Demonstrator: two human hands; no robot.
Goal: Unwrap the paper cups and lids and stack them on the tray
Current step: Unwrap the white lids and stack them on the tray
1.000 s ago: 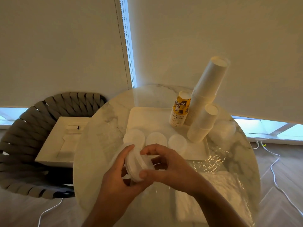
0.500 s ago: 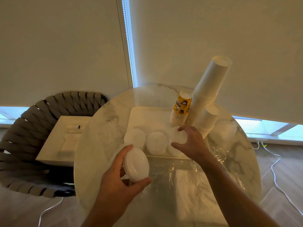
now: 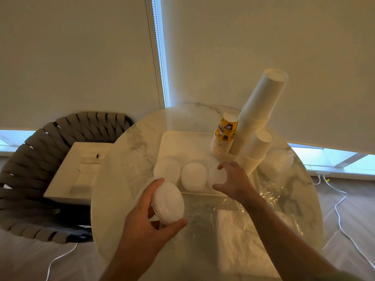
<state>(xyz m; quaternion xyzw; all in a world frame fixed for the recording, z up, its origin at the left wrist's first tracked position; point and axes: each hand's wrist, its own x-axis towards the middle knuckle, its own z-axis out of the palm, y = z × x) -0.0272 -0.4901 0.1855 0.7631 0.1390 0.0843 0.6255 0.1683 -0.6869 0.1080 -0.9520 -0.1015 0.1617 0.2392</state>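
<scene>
Lids [image 3: 168,202] held as a stack in left hand [image 3: 146,226], thumb and fingers curled round. Right hand [image 3: 233,179] spread, setting lid [image 3: 216,176] on tray [image 3: 182,142]; leaning cup stack [image 3: 261,110] may topple if nudged.

Dark lettering runs sideways on the yellow cups [image 3: 224,136], stacked upside down on the tray [image 3: 182,142]; only the letters "SHS" can be made out, beside small dark leaf-like marks. Nothing else in view carries readable text.
</scene>
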